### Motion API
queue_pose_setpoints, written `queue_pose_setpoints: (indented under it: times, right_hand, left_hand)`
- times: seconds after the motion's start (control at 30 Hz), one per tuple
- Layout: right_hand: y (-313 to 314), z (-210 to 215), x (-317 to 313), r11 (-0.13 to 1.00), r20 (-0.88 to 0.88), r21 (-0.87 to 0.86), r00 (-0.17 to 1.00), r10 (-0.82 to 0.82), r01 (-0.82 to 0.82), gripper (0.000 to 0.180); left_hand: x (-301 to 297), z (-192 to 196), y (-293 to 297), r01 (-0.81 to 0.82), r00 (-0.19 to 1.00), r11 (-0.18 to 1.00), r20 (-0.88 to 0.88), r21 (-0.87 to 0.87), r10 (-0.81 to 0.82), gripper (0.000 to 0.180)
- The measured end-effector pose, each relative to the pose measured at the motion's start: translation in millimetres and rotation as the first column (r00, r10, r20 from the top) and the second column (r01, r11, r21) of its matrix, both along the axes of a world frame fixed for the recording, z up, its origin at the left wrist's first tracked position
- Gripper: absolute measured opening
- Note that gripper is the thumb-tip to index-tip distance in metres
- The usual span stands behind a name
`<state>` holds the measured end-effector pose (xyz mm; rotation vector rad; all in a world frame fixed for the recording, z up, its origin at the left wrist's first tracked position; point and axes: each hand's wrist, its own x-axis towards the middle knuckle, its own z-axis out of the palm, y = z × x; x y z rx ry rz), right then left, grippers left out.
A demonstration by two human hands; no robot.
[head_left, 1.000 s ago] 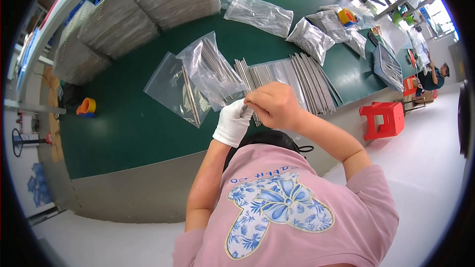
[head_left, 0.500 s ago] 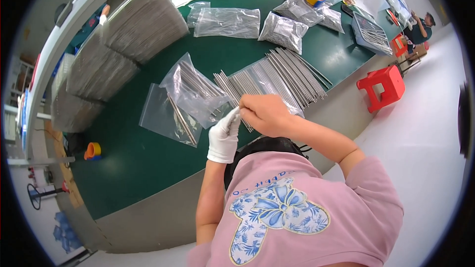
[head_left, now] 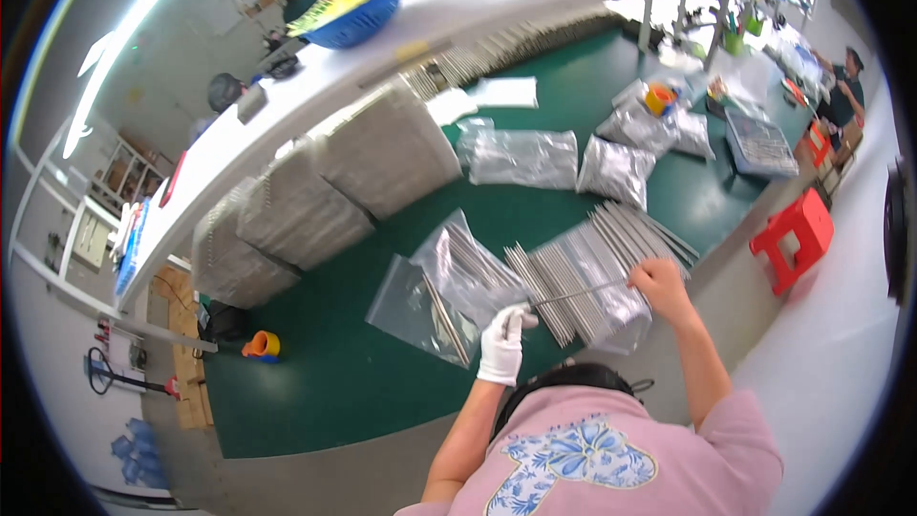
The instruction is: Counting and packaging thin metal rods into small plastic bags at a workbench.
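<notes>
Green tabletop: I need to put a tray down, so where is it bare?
Bare green table lies between the orange cup and the clear bags. Crowded: rods by the hands, grey stacks behind.

The room is a workshop with a pale grey floor (head_left: pixel 841 344). A long surface (head_left: pixel 325 382) with a dark green top runs through the middle, and behind it stands a white shelf (head_left: pixel 287 115) that carries a blue basket (head_left: pixel 358 24). A red plastic stool (head_left: pixel 793 239) stands on the floor beside the surface. A long bright lamp (head_left: pixel 124 48) shines along the ceiling at the left. Bright daylight comes from the far right corner. A small orange cup (head_left: pixel 263 346) sits near the left edge of the green top.
</notes>
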<state>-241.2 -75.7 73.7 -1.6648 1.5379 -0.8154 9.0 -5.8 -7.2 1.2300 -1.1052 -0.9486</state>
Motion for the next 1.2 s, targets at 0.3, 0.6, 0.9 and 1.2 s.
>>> queue_pose_setpoints:
  times: [0.3, 0.6, 0.9, 1.2]
  right_hand:
    - [26.1, -136.2, 56.8, 0.982, -0.152, -0.126, 0.975, -0.161, 0.142, 0.022]
    - [39.0, -144.0, 81.3, 0.980, -0.594, 0.176, 0.804, 0.032, 0.090, 0.025]
    - [35.1, -131.5, 45.9, 0.975, -0.353, -0.159, 0.931, 0.087, -0.152, 0.020]
    - [26.2, 25.4, 125.0, 0.843, 0.109, -0.470, 0.930, 0.350, -0.262, 0.009]
  left_hand:
    - [4.7, -12.0, -16.4, 0.091, 0.994, 0.992, -0.062, 0.086, -0.086, 0.027]
    - [-1.3, -4.5, -27.2, 0.046, 0.986, 0.999, 0.159, 0.024, -0.049, 0.035]
    - [-18.8, -15.4, -15.1, -0.014, 1.000, 1.000, 0.005, -0.019, 0.014, 0.032]
    - [5.0, 0.3, -30.2, -0.100, 0.994, 0.994, -0.033, 0.036, 0.102, 0.038]
